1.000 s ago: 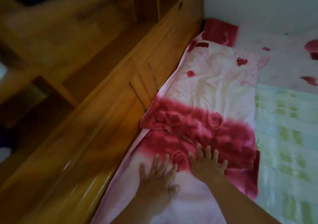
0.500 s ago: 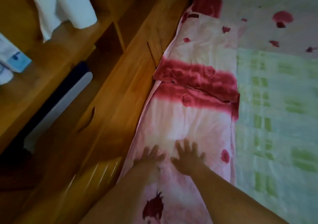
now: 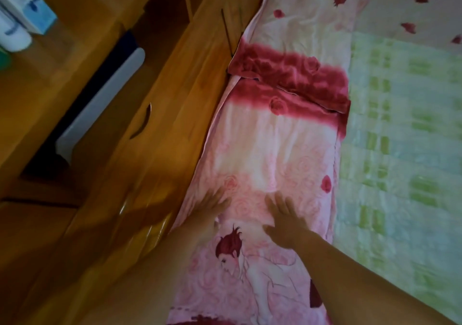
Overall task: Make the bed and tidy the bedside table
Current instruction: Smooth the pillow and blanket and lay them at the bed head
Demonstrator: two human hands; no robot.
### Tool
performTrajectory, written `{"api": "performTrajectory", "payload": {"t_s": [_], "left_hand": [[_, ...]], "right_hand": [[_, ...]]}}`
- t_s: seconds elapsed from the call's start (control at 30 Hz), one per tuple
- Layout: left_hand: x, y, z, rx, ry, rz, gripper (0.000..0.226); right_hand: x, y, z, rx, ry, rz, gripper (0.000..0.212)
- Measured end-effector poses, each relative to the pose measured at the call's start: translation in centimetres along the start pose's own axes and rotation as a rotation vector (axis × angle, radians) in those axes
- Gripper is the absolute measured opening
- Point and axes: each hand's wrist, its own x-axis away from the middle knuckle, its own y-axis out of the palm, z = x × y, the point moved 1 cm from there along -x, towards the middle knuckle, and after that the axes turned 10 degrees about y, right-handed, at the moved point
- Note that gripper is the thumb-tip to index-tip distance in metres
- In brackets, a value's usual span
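Now the quilt (image 3: 275,149) is smoothed at the bed's left edge.
Left hand (image 3: 212,206) and right hand (image 3: 285,222) are laid flat on its near part, fingers straight, likely to press creases out.

- The left hand (image 3: 212,206) is bare and smeared by motion blur.
- The right hand (image 3: 285,222) is bare and slightly blurred.
- The left forearm (image 3: 160,269) and right forearm (image 3: 362,274) are bare to the picture's edge.
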Motion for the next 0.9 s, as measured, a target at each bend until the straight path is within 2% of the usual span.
{"api": "performTrajectory", "payload": {"t_s": [0.17,0.27,0.43,0.57,0.7,0.9], "left_hand": [[-0.5,0.7,2.1,-0.094,-0.105,-0.035,0.081],[0.7,1.7,3.5,-0.089,-0.169,-0.006,0.080],[4.7,4.8,5.0,-0.044,-0.166,0.092,0.071],[8.1,9.1,5.1,0.134,-0.174,0.343,0.057],[9.7,11.9,6.0,0.230,-0.211,0.606,0.053],[9.7,12.9,6.6,0.182,-0.296,0.744,0.043]], "right_hand": [[0.9,1.1,0.0,0.026,0.012,0.004,0.078],[1.5,1.5,0.0,-0.001,-0.009,0.030,0.075],[2.8,4.1,1.9,0.016,-0.088,0.051,0.076],[4.2,7.4,4.3,0.038,-0.141,0.069,0.077],[5.3,9.8,6.2,-0.042,-0.144,0.080,0.075],[6.1,10.9,6.7,-0.037,-0.136,0.083,0.077]]}}
